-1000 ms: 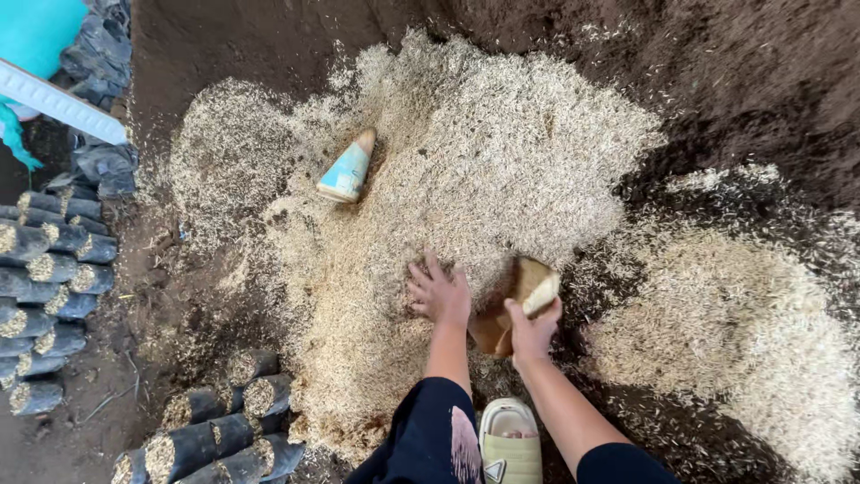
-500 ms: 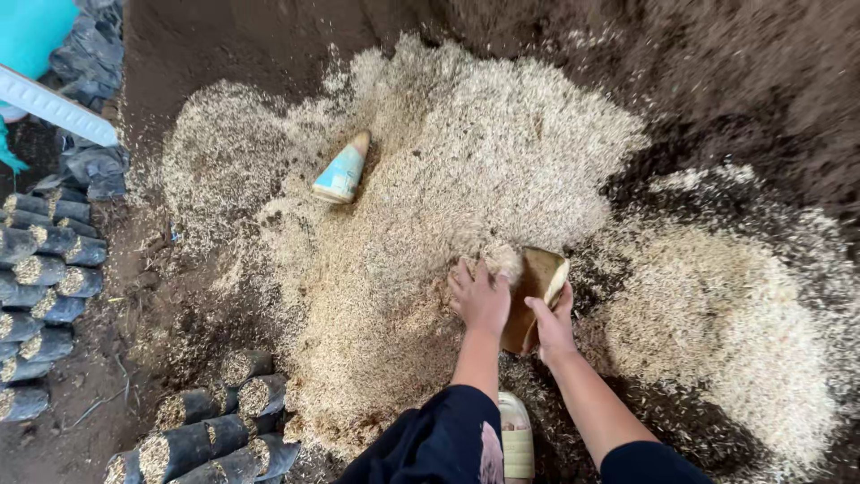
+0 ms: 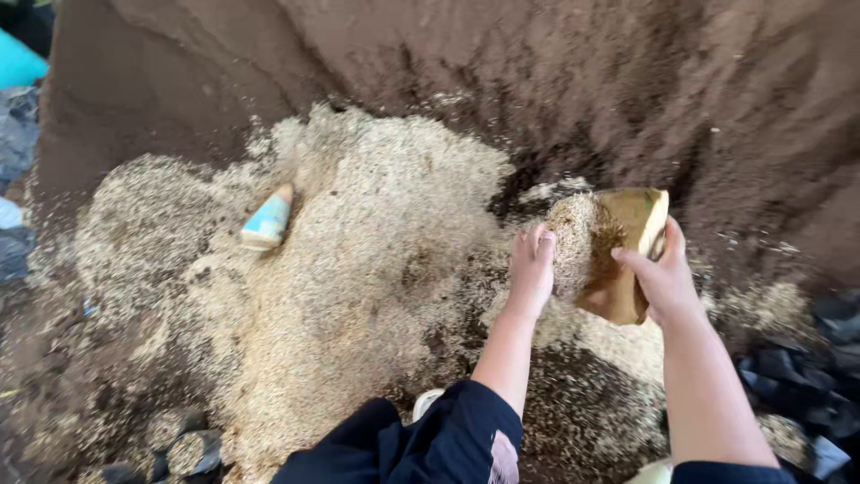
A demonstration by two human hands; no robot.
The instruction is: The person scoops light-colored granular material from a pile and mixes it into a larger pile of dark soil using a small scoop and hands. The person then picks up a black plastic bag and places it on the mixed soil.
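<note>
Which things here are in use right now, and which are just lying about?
In use: right hand holding the brown scoop; left hand against the husks in it; husk pile.

Lying about: blue-and-white cone on the pile, dark soil, black bags.

Two bare hands, one tan scoop-shaped container [image 3: 627, 255] and one blue-and-cream cone [image 3: 267, 220] left of it are counted.

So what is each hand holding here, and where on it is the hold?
The right hand holds a tan scoop full of sawdust, gripped by its outer side wall. The left hand holds nothing; its flat fingers press against the heaped sawdust at the scoop's mouth.
</note>
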